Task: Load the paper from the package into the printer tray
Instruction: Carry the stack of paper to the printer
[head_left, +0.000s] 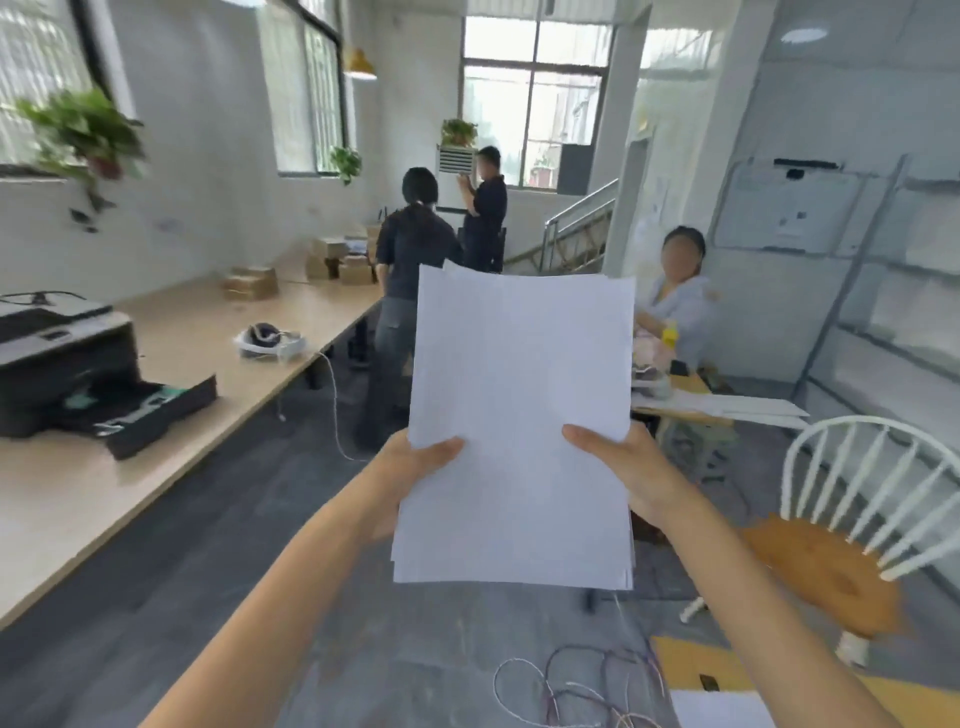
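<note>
Meanwhile, paper stack in left hand and right hand; printer tray open, paperless.

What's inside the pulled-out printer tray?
The printer tray is open and shows green guides and bare black floor, no paper. Its rear part is hidden inside the printer. The paper stack is held by the left hand and right hand.
</note>
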